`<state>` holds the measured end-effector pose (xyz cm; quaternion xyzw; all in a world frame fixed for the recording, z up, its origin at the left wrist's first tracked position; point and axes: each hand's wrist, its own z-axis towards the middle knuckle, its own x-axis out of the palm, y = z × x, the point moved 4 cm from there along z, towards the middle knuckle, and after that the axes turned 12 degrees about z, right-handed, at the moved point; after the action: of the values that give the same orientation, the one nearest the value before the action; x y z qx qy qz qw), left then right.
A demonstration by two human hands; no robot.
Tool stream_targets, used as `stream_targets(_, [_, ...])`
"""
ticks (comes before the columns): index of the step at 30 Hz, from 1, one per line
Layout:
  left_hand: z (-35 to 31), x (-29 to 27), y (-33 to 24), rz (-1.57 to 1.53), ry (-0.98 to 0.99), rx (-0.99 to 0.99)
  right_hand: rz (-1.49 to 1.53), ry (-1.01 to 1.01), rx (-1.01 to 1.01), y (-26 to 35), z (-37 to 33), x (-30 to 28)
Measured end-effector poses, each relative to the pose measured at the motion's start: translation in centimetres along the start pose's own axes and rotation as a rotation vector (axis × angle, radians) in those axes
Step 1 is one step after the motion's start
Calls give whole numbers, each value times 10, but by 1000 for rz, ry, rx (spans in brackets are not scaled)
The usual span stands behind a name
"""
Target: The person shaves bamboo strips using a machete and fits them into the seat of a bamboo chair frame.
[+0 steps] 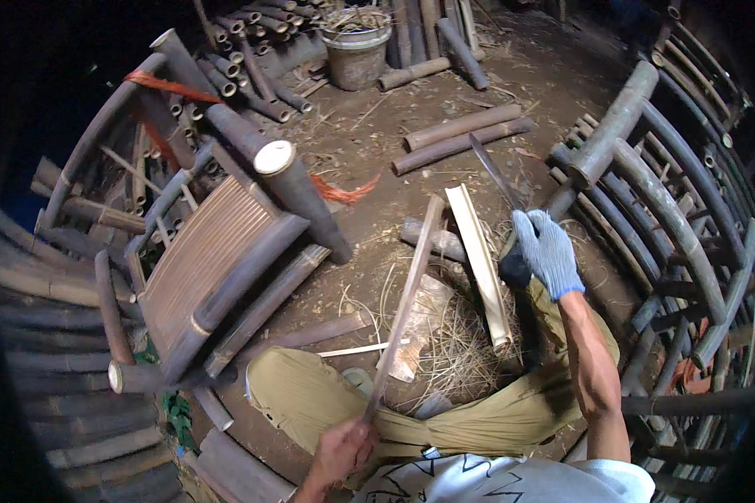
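Note:
My left hand (344, 450), bare, is closed round the near end of a long bamboo strip (408, 303), which slants up and away from my lap. In a grey knit glove with a blue cuff, my right hand (547, 251) grips a long-bladed knife (495, 173); the blade points away and to the left, apart from the strip. Between the two hands lies a split bamboo piece (478, 264), its pale inner side facing up. Thin shavings (461, 356) are heaped before my legs, beside a pale flat wooden block (419, 323).
A bamboo chair (226, 251) with a slatted seat stands at left, orange cord (172, 86) tied on it. Bamboo frames (679, 226) crowd the right. Two bamboo poles (461, 138) lie ahead, and a bucket (356, 54) stands by stacked bamboo (252, 50) farther back.

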<state>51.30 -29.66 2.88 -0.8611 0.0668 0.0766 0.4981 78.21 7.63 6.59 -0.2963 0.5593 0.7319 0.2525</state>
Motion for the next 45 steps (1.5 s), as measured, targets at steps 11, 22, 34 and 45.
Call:
stream_targets(11, [93,16,-103,-348,-115,129,265,344,-297,105,-137,56])
stream_targets(22, [46,28,-72,-245,-72,183,105,70,-175,51,-49,43])
stream_targets(34, [-5,-1,-24,9,27,-148,56,-155,-222,16,1,25])
stream_targets(45, [105,5,-88,-802,111,103,241,318,-377,116,-108,42])
